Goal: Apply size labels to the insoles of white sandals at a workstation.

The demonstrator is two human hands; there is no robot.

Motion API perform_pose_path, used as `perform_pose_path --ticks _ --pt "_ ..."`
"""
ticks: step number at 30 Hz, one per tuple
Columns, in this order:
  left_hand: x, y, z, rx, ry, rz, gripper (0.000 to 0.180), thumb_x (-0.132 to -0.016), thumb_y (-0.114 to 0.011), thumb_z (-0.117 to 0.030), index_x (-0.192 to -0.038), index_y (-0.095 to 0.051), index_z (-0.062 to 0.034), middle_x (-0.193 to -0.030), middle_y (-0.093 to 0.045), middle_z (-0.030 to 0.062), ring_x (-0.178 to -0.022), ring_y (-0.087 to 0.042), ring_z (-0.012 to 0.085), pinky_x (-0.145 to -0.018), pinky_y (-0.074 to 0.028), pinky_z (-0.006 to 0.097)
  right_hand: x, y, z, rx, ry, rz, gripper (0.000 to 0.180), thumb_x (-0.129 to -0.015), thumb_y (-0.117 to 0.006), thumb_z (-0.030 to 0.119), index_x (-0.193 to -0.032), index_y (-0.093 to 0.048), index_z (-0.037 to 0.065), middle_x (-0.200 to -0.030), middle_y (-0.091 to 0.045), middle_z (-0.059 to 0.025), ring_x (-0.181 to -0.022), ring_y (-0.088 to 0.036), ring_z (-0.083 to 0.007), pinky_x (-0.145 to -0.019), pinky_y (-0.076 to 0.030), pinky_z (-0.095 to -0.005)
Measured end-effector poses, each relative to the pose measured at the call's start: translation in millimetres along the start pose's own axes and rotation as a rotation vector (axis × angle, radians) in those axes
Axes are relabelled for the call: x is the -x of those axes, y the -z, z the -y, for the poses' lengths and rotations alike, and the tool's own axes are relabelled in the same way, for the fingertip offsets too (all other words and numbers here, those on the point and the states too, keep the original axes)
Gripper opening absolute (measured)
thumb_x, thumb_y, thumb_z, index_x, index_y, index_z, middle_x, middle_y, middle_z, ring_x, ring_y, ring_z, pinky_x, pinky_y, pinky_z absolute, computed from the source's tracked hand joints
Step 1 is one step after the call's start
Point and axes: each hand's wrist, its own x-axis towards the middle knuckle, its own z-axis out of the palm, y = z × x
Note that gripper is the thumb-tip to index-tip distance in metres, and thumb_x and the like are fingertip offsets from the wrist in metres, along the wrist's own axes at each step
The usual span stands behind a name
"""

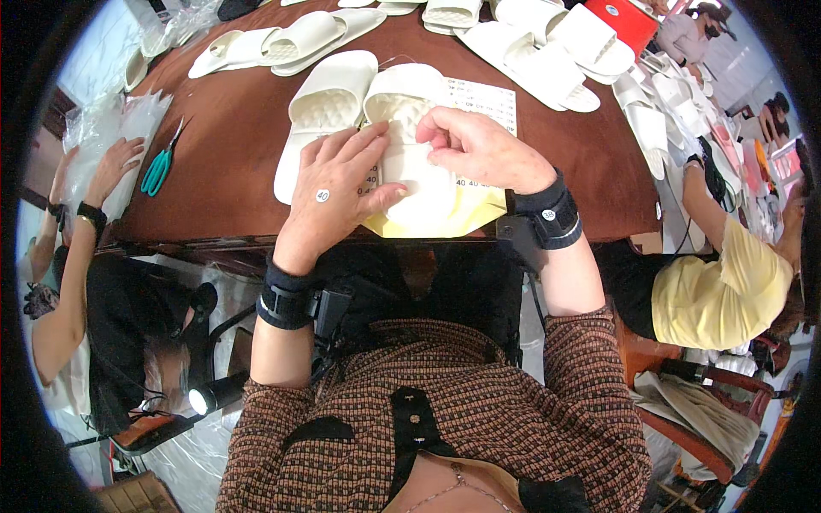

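Note:
A pair of white slippers stands in front of me on the brown table [222, 162]: the left slipper [329, 94] and the right slipper [417, 184], their toe straps pointing away. My left hand [335, 184] rests with fingers outstretched across both slippers, a small round white sticker on its back. Over the right slipper's insole, just below its strap, my right hand [483, 152] has its fingers curled into a pinch; whatever may be between the fingertips is hidden. Under the slippers and my hands lies a sticker sheet [492, 98] with printed labels and a yellow part [440, 227].
Teal-handled scissors [156, 171] lie at the left, beside clear plastic bags [132, 137] handled by another person. More white slippers [299, 44] stand along the far side, with a red box [624, 26] behind. At the right, a co-worker in a yellow shirt [727, 291] sits near piled slippers.

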Motion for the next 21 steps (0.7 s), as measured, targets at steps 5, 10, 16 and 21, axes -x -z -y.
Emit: perform_pose_path --ticks 5,10,16,21 --pt "-1.1 0.2 0.8 -0.041 0.0 0.012 0.062 -0.08 -0.067 -0.048 -0.124 -0.06 -0.0036 -0.137 -0.055 0.0068 -0.124 -0.05 0.0274 -0.104 -0.034 0.042 2.2 2.5 8.3 0.032 0.016 0.021 0.029 -0.082 -0.068 0.012 -0.108 -0.057 0.004 -0.081 -0.051 0.0002 -0.074 -0.049 -0.0104 -0.066 -0.044 -0.0267" --pt "-0.2 1.1 0.3 -0.009 0.012 0.001 0.061 -0.081 -0.066 -0.049 -0.121 -0.062 -0.0033 -0.135 -0.056 0.0069 -0.124 -0.049 0.0287 -0.104 -0.033 0.043 -1.4 1.5 11.2 -0.057 -0.101 -0.029 0.024 -0.084 -0.07 0.011 -0.104 -0.059 0.004 -0.079 -0.053 0.0023 -0.072 -0.049 -0.0067 -0.064 -0.043 -0.0222" --pt "0.5 7.3 4.2 0.245 0.021 -0.125 0.043 -0.081 -0.071 -0.029 -0.114 -0.065 -0.0027 -0.125 -0.062 0.0119 -0.115 -0.056 0.0314 -0.099 -0.04 0.042 -10.2 0.6 -2.3 -0.264 -0.016 -0.675 0.019 -0.083 -0.071 0.012 -0.097 -0.063 0.001 -0.083 -0.065 -0.0011 -0.07 -0.056 -0.0066 -0.065 -0.049 -0.023" --pt "16.8 12.8 37.2 0.462 0.409 -0.451 0.03 -0.083 -0.069 -0.01 -0.11 -0.065 -0.0002 -0.114 -0.066 0.0162 -0.107 -0.062 0.0288 -0.094 -0.046 0.036 -12.8 -3.4 -5.7 -0.317 -0.089 -0.624 0.038 -0.082 -0.073 0.015 -0.113 -0.057 -0.001 -0.101 -0.06 -0.0081 -0.071 -0.056 -0.0108 -0.063 -0.05 -0.0251"
